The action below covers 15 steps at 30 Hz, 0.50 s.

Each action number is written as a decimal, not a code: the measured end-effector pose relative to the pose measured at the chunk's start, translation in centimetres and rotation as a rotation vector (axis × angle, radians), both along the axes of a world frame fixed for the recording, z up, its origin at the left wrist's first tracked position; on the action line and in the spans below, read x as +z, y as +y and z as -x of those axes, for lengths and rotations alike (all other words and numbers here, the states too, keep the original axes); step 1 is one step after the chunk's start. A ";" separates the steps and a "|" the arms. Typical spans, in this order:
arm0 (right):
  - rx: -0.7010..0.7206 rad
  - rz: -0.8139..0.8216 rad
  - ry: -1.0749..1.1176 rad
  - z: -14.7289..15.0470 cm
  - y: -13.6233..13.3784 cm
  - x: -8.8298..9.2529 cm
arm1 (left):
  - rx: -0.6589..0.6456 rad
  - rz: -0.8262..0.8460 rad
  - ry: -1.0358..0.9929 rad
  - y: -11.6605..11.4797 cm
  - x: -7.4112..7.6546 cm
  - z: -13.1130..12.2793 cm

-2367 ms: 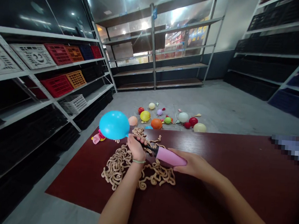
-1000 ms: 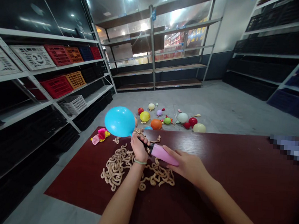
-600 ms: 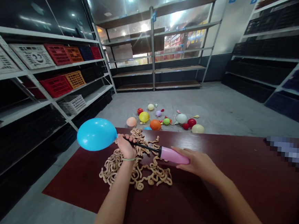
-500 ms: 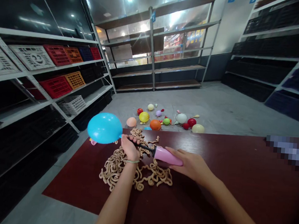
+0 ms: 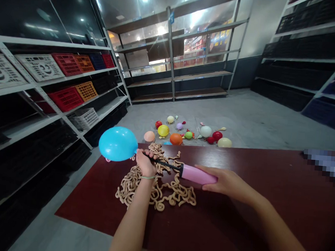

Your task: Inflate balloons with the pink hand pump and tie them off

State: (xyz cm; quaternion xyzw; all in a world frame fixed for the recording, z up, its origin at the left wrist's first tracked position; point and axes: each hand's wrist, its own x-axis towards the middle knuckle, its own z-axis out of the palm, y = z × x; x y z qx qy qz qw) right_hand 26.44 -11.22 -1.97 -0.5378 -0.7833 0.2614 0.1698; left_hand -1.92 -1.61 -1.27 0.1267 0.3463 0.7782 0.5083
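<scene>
A blue balloon (image 5: 118, 143), partly inflated, points its neck to the right. My left hand (image 5: 146, 163) is closed around that neck and the black nozzle end of a hand balloon pump. The pump's black rod runs right into its pink barrel (image 5: 198, 175), which my right hand (image 5: 223, 183) grips at the far end. Beneath the pump and my left wrist, a heap of tan, twisted modelling-balloon-like coils (image 5: 130, 186) lies on the dark red table (image 5: 223, 230). What exactly the coils are made of I cannot tell.
Beyond the table, several balloons in mixed colours, such as an orange balloon (image 5: 176, 139) and a white balloon (image 5: 205, 131), lie on the grey floor. A shelf with crates (image 5: 66, 98) stands at left. A blurred patch (image 5: 327, 163) covers the table's right end.
My right hand has drawn the pink barrel to the right, and more of the black rod shows. My left hand still holds the balloon's neck. The view has shifted slightly.
</scene>
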 end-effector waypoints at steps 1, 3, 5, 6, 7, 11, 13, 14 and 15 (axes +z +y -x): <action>-0.006 0.015 -0.010 -0.3 0.0 0.1 | 0.016 -0.010 0.003 0.1 0.1 0.4; -0.027 -0.017 -0.048 0.0 -0.2 0.2 | 0.037 -0.027 0.017 0.1 0.2 0.7; -0.049 -0.107 -0.086 1.5 -0.5 0.0 | 0.039 -0.035 0.039 -0.2 0.2 0.3; -0.045 -0.152 -0.104 2.5 -0.6 -0.2 | 0.030 -0.038 0.048 -0.4 0.2 -0.2; -0.056 -0.181 -0.122 3.6 -0.8 -0.4 | 0.008 -0.042 0.057 -0.6 0.1 -0.8; -0.103 -0.212 -0.153 7.1 -1.1 -1.2 | -0.112 -0.048 0.115 -1.5 -0.8 -3.2; -0.086 -0.182 -0.128 7.4 -1.0 -1.3 | -0.129 -0.041 0.149 -1.6 -1.4 -3.8; -0.068 -0.151 -0.108 7.1 -0.9 -1.3 | -0.129 -0.037 0.161 -1.6 -1.6 -3.9; -0.046 -0.113 -0.080 6.6 -0.7 -1.2 | -0.127 -0.036 0.168 -1.6 -1.7 -3.9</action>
